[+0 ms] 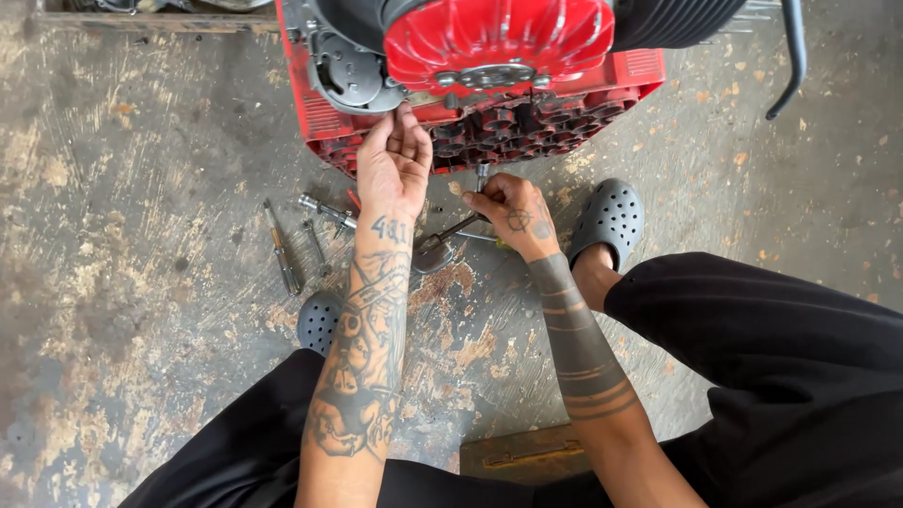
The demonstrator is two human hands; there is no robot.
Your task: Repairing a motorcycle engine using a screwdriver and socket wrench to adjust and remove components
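Note:
A red engine (499, 56) with a ribbed red cover and grey metal parts stands on the concrete floor at the top centre. My left hand (395, 160) reaches palm-up under its lower edge, fingertips touching the grey bracket (353, 75). My right hand (513, 212) grips a metal ratchet wrench (442, 243), whose socket end points up at the engine's red underside (508, 127). The wrench handle lies low over the floor between my forearms.
Several loose tools lie on the floor left of my left wrist: a screwdriver (282, 249) and a socket extension (324, 209). My grey perforated clogs (611, 218) (318, 322) flank the arms. A black bent bar (795, 56) stands at top right.

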